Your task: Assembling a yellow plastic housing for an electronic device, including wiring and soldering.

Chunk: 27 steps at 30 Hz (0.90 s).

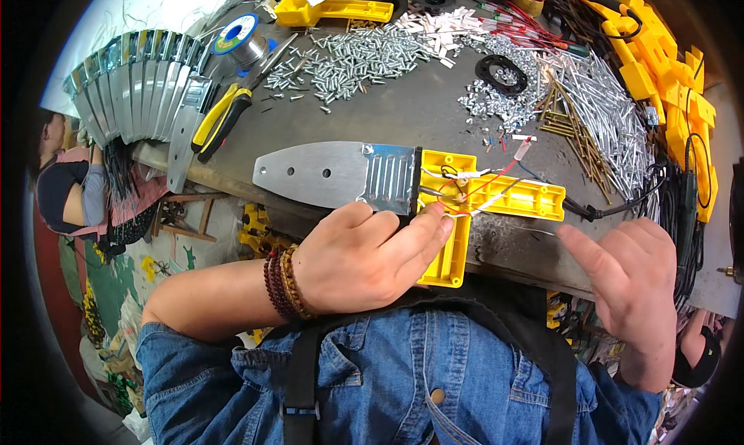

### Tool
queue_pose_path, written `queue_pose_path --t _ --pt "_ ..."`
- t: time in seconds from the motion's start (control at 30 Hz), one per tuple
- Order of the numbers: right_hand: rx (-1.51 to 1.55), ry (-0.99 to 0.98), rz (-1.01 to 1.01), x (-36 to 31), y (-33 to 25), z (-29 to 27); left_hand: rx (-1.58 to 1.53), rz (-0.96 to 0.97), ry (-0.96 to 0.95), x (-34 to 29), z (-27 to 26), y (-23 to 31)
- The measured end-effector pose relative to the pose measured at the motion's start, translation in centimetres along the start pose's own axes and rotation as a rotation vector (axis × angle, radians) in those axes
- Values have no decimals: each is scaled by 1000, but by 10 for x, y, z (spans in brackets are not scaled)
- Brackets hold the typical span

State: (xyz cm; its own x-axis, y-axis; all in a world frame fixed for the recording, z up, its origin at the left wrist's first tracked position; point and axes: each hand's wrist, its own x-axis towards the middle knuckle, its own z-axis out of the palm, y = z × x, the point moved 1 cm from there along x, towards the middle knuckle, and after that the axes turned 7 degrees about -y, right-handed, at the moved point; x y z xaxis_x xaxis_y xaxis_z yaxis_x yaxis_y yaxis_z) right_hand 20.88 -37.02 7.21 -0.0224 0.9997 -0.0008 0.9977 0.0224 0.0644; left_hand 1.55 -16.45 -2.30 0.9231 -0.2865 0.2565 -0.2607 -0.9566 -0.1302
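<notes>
A yellow plastic housing half (535,200), shaped like a T, lies at the table's near edge. A pointed grey metal plate (310,174) with holes and a ribbed section extends left from it. My left hand (364,251) reaches over the joint, its fingers closed on thin wires (457,193) inside the housing. Red and white wires loop there, and one runs to a small clear-sleeved part (524,148). To the right, my right hand (628,270) is closed, with a thin, light strand like a wire (535,229) at its fingertips. Its thumb is mostly hidden.
Screws (364,57), long silver rods (604,112) and a black ring (501,74) lie farther back. Yellow-black pliers (221,123), a solder spool (239,40) and a row of metal plates (139,84) are at left. Yellow housings (659,65) pile up at right.
</notes>
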Motion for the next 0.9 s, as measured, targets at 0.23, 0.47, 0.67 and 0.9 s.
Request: queue_pose_path --t 0.23,0.47,0.67,0.9 --pt "55 134 -79 16 -2 30 -32 12 -11 2 1 -1" --pt "173 162 -100 13 6 41 -13 8 -29 1 4 -1" --pt "3 134 -158 10 -4 31 -62 -7 -39 2 1 -3" --pt "-136 215 -188 7 -16 34 -54 12 -36 3 3 -2"
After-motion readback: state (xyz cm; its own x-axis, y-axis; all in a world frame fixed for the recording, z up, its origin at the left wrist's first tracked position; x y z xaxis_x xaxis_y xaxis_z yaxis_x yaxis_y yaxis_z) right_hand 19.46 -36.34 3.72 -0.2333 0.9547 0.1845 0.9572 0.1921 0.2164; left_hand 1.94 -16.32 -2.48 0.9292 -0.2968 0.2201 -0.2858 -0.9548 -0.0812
